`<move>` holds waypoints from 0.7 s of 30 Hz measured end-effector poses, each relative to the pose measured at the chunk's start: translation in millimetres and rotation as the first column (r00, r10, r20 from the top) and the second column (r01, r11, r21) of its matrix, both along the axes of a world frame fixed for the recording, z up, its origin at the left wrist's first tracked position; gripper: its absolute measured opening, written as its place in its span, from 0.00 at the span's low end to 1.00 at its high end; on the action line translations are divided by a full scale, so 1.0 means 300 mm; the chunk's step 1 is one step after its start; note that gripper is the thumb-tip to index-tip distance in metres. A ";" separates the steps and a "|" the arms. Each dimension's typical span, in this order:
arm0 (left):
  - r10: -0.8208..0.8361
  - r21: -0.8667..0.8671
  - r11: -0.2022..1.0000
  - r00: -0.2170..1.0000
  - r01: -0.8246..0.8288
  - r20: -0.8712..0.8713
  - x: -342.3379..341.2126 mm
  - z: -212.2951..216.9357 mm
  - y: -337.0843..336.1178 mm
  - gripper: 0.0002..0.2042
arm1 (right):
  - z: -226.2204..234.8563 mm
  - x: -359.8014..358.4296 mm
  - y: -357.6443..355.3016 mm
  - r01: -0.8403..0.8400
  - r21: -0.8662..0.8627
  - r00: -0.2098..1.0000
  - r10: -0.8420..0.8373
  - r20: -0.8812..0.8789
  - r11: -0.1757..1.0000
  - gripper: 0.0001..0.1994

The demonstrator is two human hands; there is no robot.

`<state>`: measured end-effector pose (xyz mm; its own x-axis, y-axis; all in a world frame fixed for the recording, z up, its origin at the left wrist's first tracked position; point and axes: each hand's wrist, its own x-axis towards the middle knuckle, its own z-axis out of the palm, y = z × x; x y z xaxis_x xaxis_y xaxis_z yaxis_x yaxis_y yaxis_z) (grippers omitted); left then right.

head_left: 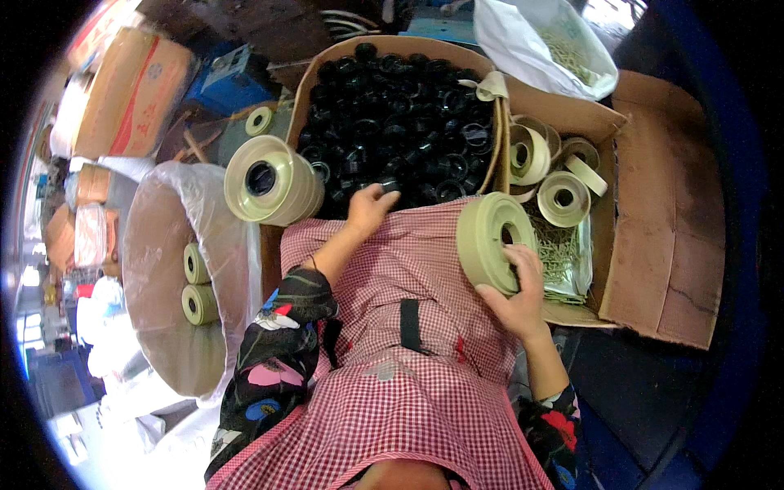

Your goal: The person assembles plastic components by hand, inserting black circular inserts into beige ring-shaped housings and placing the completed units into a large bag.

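Observation:
My left hand [370,209] reaches to the near edge of a carton full of small black plastic ring-shaped parts [384,114]. Its fingers are closed on one black part [390,186], partly hidden by them. Over the right side of my lap, my right hand [519,287] grips a thick pale green plastic ring [483,245], thumb on the outer side and fingers at the central hole. The ring is tilted, with the hole facing right. Left of the carton stands a stack of similar green rings [273,181], with a black part in the top one's hole.
A bag-lined round bin [167,343] at left holds two green rings [198,304] with dark centres. An opened carton [661,212] at right contains loose green rings [563,198] and pale green scraps. A white sack [510,41] lies behind. A brown box [131,94] sits far left.

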<state>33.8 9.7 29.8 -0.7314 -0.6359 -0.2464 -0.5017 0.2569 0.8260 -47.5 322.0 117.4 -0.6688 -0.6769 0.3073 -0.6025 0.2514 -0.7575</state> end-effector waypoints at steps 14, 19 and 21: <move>-0.200 0.474 0.801 0.910 0.366 -0.364 0.193 0.487 0.296 0.22 | 0.082 0.110 -0.142 -0.186 -0.301 0.660 0.346 0.667 0.935 0.47; -0.126 0.607 0.655 0.857 0.450 -0.499 0.227 0.390 0.292 0.21 | 0.153 0.122 -0.178 -0.482 -0.169 0.855 0.504 0.125 0.860 0.38; -0.121 0.699 0.558 0.877 0.448 -0.465 0.248 0.393 0.291 0.21 | 0.198 0.137 -0.181 -0.541 -0.028 0.838 0.536 -0.098 0.841 0.33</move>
